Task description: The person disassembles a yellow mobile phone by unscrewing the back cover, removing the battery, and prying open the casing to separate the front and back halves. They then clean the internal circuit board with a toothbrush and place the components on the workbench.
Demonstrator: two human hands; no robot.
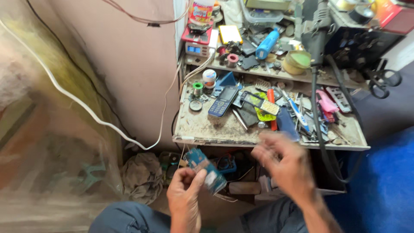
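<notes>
Left hand (184,194) grips a small blue-green circuit board (206,170) between thumb and fingers, low in front of the worktop (202,129), above the person's knees. It is closed on the board's lower end, and the upper end stands free and tilted toward the right. Right hand (284,162) is blurred by motion, fingers spread and loosely open, holding nothing that can be made out; it hovers just right of the board, apart from it.

To handle the board well, my judgement is that the left hand should pinch it by the edges, keep it steady and turned to the light, while the right comes in slowly and only from the free end.

Just above, on the worktop, lie a blue keypad phone (222,101), a second phone with a yellow-green body (261,104), an orange-handled tool (272,108) and a toothbrush (296,110), all close together. A solder reel (197,88) stands near the left edge. Higher up, a shelf (258,71) carries a meter (195,48) and a blue tube (267,43). A white cable (86,108) runs along the wall at left, and a grey rag (140,174) lies on the floor beneath.
</notes>
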